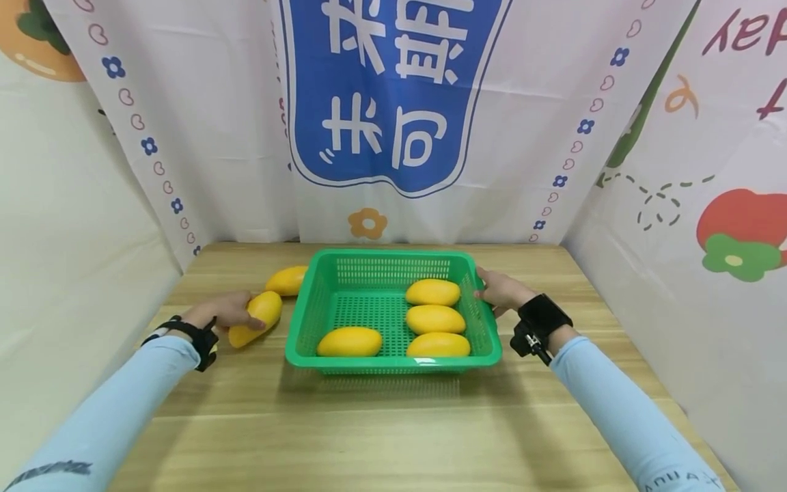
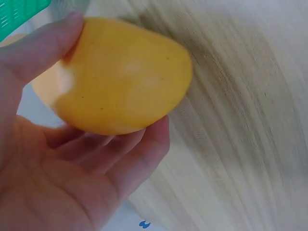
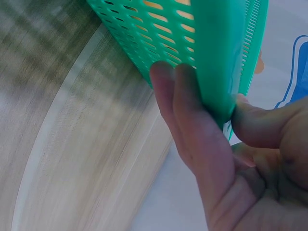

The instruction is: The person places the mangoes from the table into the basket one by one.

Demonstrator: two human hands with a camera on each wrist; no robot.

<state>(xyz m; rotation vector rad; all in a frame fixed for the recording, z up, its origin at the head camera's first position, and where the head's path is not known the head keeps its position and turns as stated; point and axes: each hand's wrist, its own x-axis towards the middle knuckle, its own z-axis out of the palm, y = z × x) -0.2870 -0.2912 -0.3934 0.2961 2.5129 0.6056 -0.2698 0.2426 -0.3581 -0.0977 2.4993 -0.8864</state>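
My left hand (image 1: 230, 311) grips a yellow mango (image 1: 261, 318) left of the green basket (image 1: 393, 362). In the left wrist view the thumb lies over one side of that mango (image 2: 120, 77) and the fingers curl beneath it. Behind it another mango (image 1: 286, 281) lies against the basket's left side. My right hand (image 1: 504, 290) holds the basket's right rim; in the right wrist view the thumb is on the rim (image 3: 219, 57) and the fingers press the outer wall. Inside the basket, three mangoes (image 1: 435, 319) line the right side and one mango (image 1: 350, 342) sits front left.
The basket stands on a wooden table (image 1: 381, 437). A white printed cloth (image 1: 233, 137) with a blue banner hangs behind the table, and cloth walls rise on both sides. A black camera band (image 1: 541, 321) is strapped on the right wrist.
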